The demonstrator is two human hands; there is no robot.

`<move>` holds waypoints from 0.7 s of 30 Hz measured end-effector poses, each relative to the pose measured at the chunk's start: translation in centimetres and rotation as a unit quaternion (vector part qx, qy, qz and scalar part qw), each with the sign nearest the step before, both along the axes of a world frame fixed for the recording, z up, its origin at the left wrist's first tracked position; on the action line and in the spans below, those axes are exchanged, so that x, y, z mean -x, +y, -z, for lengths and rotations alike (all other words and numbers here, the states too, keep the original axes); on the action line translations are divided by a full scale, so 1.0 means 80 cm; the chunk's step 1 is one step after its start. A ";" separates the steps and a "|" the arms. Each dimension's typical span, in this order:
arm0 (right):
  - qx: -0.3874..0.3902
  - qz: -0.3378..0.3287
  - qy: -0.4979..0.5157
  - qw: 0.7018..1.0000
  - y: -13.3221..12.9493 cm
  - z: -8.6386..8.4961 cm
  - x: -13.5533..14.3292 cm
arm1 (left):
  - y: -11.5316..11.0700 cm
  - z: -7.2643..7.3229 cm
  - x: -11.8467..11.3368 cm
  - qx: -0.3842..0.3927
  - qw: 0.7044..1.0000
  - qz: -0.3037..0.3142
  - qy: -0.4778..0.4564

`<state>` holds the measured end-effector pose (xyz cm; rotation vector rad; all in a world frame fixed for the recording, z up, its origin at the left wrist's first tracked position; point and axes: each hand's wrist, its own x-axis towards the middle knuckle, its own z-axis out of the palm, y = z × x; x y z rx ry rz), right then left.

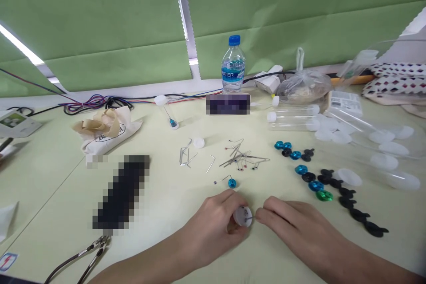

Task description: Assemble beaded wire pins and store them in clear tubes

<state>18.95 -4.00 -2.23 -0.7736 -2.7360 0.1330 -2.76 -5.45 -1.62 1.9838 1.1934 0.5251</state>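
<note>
At the front centre of the table, my left hand (218, 219) grips a small round white cap (242, 216) between thumb and fingers. Just right of it, my right hand (293, 226) pinches a thin metal piece (251, 218) whose end reaches into the cap. Beyond my left hand lies a blue bead-like piece (232, 183) with a thin bent wire. Several fine wires with small ends (244, 159) are scattered behind it. Hex keys (186, 157) lie to their left, beside another white cap (199, 142).
Blue, green and black pieces (316, 185) line the right side, near clear tubes (293, 117). A water bottle (233, 71) stands at the back. Pliers (100, 244), a cloth pouch (109, 131) and an upright tube (168, 113) are on the left.
</note>
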 end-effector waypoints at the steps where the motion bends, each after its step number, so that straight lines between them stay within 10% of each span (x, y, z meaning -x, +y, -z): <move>1: 0.003 -0.001 -0.005 1.000 -0.001 0.001 0.000 | 0.000 0.000 0.000 0.000 1.000 0.001 0.002; 21: -0.055 -0.038 -0.001 0.998 -0.007 -0.005 0.005 | -0.002 -0.002 -0.002 0.006 1.000 -0.012 -0.001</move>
